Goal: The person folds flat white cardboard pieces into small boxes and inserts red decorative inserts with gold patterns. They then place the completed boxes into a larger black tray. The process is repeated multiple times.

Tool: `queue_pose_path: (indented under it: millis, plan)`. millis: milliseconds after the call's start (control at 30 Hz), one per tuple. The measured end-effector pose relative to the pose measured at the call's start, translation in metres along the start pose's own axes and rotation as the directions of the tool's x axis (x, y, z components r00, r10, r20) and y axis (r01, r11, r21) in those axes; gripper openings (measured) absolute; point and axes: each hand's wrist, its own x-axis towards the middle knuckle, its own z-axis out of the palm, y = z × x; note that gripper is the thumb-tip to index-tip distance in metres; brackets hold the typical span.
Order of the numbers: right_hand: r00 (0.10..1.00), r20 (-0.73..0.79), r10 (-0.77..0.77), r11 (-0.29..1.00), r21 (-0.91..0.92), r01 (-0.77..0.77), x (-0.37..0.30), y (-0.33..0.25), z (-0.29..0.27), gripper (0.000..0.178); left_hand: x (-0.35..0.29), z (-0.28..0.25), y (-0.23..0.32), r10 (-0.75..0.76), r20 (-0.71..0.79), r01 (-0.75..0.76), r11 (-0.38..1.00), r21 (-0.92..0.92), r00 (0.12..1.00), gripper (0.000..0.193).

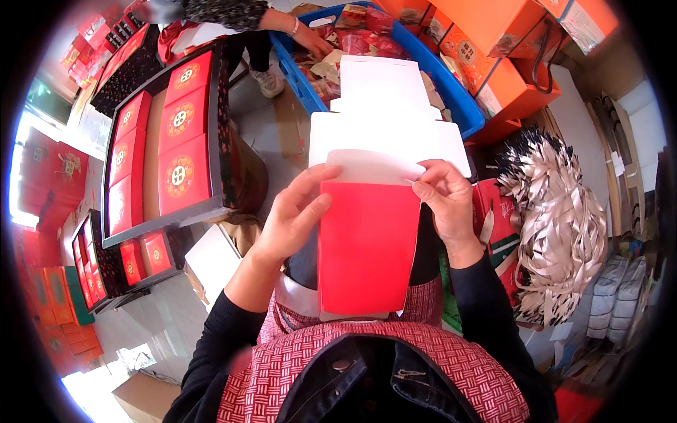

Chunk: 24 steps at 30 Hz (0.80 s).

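A partly folded cardboard box [367, 247], red outside and white inside, lies across my lap. Its red panel faces up, and the white inner panels and flaps [384, 137] spread out flat beyond it. My left hand [300, 204] grips the left far corner of the red panel, thumb against the edge. At the right far corner, my right hand [444, 197] pinches a thin white flap between thumb and fingers. A curved white flap stands between the two hands. The near end of the box rests against my red patterned apron [282, 359].
Ahead stands a blue crate [293, 81] of red packets, where another person's hand [310, 42] reaches in. Black trays [211, 208] of red gift boxes [180, 176] stand left. Orange boxes [493, 92] are piled far right; a ribbon bundle [564, 233] lies right.
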Motion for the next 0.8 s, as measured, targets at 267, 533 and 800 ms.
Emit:
queue_pose_path:
  millis: [267,533,800]
  plan:
    - [0.78,0.516,0.354,0.929,-0.287,-0.232,0.073,-0.074,0.014,0.02,-0.003,0.007,0.007,0.194,0.118,-0.192,0.981,-0.029,0.974,0.026]
    - [0.609,0.612,0.505,0.844,-0.499,-0.198,0.085,-0.099,0.053,0.023,-0.01,0.016,0.012,0.234,0.062,-0.225,0.966,-0.124,0.97,0.033]
    - [0.746,0.592,0.305,0.867,-0.496,0.039,0.074,-0.089,0.051,0.025,-0.012,0.019,0.019,0.206,0.049,-0.198,0.971,-0.134,0.977,0.055]
